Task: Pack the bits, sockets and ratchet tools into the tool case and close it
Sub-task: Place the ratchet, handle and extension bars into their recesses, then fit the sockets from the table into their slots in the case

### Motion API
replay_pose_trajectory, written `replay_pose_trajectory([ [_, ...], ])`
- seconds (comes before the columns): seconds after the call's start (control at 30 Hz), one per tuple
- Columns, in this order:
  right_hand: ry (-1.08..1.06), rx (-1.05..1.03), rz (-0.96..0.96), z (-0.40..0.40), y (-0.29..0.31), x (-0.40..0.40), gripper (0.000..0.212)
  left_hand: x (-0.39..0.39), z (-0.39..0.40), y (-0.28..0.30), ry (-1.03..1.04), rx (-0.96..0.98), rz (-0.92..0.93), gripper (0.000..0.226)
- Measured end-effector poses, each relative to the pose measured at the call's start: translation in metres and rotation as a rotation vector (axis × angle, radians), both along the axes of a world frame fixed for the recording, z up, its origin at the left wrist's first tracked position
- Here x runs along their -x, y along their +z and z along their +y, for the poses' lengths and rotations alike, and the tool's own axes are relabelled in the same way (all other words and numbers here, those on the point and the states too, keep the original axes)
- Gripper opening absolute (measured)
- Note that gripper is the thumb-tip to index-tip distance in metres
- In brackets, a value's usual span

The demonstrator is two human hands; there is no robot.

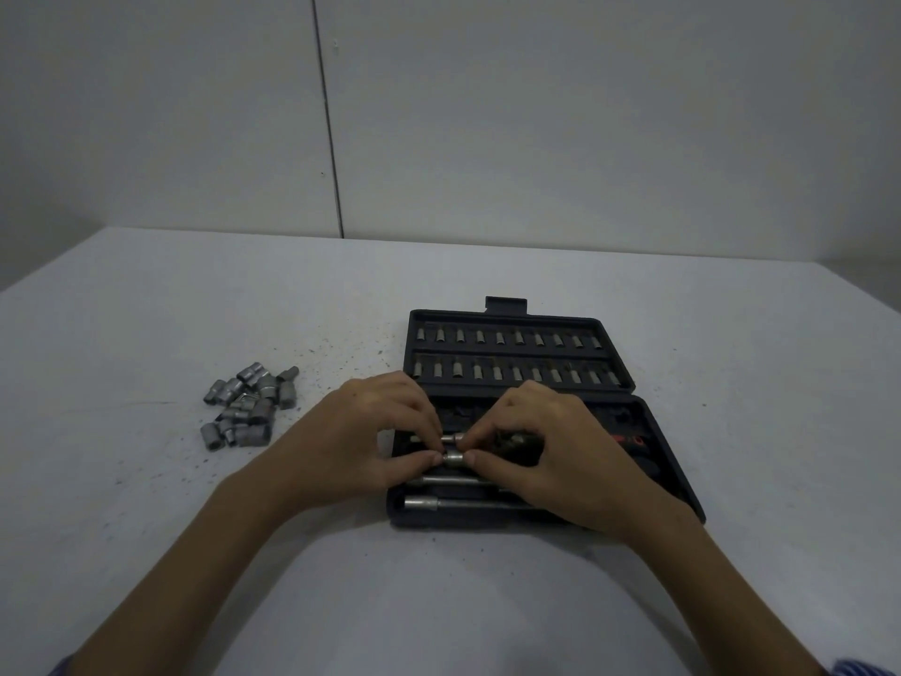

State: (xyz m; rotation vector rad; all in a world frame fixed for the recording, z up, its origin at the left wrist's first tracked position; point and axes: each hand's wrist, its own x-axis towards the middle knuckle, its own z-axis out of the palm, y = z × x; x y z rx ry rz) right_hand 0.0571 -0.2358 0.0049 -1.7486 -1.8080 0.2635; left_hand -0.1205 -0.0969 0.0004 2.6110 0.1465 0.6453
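Over the lower half of the open tool case (648, 431), both hands meet on one small socket (453, 458) — the left hand (370, 431) pinching it from one side, the right hand (541, 451) from the other, fingertips curled onto its ends. As I judge it, the risk is a slip: the piece is short, smooth metal, and if it is pressed into its recess at a tilt it may pop free and roll across the table (195, 505) or drop among the long extension bars (463, 504) nearest the person. A wrong-sized recess would leave it proud, and the case would not shut later. The case is black moulded plastic, lying flat, its lid half filled with two rows of bits (512, 353). A pile of loose sockets (248, 404) waits well apart on the left — much remains.
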Motion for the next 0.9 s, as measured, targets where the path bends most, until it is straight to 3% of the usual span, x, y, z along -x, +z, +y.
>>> replay_pose_trajectory([
  [0.9, -0.002, -0.029, -0.072, 0.0017, -0.0001, 0.0079, 0.012, 0.0041, -0.0054, -0.0044, 0.053, -0.011, -0.011, 0.016],
])
